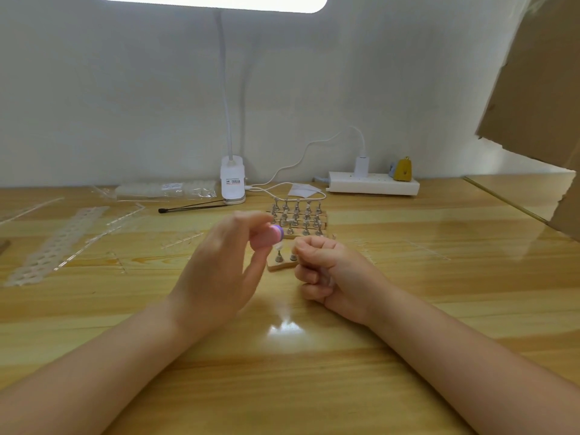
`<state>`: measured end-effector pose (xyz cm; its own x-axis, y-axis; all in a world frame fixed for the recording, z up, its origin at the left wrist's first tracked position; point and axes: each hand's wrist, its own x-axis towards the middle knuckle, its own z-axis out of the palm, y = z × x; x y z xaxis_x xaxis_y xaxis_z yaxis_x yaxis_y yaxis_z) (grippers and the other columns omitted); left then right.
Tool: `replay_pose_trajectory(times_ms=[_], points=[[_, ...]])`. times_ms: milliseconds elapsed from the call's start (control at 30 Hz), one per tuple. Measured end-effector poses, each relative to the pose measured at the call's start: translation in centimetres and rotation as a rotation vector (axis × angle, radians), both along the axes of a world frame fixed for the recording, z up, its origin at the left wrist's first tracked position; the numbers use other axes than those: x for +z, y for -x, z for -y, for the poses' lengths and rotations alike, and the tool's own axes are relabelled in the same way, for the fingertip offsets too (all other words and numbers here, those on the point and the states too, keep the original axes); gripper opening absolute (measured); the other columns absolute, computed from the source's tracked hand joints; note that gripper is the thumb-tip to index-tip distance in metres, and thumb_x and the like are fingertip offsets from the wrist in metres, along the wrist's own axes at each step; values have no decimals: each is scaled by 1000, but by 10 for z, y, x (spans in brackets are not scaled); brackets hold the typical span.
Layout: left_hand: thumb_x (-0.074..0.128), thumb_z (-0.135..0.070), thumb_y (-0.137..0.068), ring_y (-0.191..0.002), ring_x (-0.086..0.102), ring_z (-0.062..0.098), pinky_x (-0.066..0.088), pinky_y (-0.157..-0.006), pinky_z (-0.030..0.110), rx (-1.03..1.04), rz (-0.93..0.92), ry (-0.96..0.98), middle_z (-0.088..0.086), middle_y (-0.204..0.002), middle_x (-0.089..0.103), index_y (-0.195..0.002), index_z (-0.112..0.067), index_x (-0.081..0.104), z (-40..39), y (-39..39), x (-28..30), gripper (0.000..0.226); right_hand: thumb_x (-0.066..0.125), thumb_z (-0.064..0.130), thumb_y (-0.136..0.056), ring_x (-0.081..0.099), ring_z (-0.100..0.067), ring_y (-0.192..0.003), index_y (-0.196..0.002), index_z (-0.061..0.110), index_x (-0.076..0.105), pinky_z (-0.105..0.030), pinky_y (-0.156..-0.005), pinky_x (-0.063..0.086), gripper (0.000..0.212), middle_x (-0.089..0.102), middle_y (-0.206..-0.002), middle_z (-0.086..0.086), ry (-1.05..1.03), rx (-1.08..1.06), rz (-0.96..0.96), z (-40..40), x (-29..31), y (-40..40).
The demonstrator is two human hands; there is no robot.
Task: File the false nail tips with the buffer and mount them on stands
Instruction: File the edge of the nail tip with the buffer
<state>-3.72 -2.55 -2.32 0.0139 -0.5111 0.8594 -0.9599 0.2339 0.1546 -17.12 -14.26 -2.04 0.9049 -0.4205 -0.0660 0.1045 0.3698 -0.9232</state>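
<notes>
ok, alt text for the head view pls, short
Over a wooden table, the left hand pinches a pink-and-purple buffer while the right hand pinches a clear nail tip against it. Behind stand metal stands on wooden bases, a clip lamp and a power strip.

left hand (219,265): raised, fingers pinching | right hand (326,274): fingers curled, resting low
</notes>
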Motion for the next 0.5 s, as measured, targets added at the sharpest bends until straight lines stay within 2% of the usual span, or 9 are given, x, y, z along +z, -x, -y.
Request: replay_pose_trajectory(times_ms=[67,133,200,333,433,500], points=[[66,-6,-89,-87,66,17,54,-77,38,-65,-33,29,6,-97,66,-118,-9,48,0,5,-2,35,50,9,-95,38,-5,-48,-82,12,57,-14,-38,24,15,44,-59,5,33,4,5,-2,-1,-1],[66,-4,-87,-91,66,17,54,-79,35,-131,14,3,3,-102,64,-120,-12,47,0,11,-4,38,50,8,-94,36,-5,-50,-88,12,58,-14,-38,24,11,47,-60,7,67,16,16,-2,-2,-1],[66,-4,-88,-90,65,17,53,-79,36,-89,34,-40,1,-100,65,-118,-13,47,1,8,-4,37,51,10,-93,36,-6,-51,-87,12,58,-14,-39,24,10,48,-59,8,57,16,22,-1,-1,0],[65,-8,-91,-90,67,19,54,-78,43,23,-79,-27,5,-98,67,-118,-10,46,0,3,-1,33,56,16,-88,38,-6,-50,-80,14,56,-15,-38,25,8,45,-58,6,16,-1,30,1,-1,1],[59,-8,-93,-95,67,15,55,-83,35,-123,-73,1,4,-104,65,-118,-6,48,0,9,1,27,59,19,-82,37,-6,-51,-86,14,57,-14,-38,24,7,44,-60,6,54,8,34,0,-2,0],[59,-6,-93,-93,66,19,55,-81,37,-126,-31,-61,7,-102,64,-116,-3,51,1,9,0,26,60,19,-80,36,-6,-51,-87,14,58,-14,-39,23,9,44,-63,5,48,1,39,1,-2,0]])
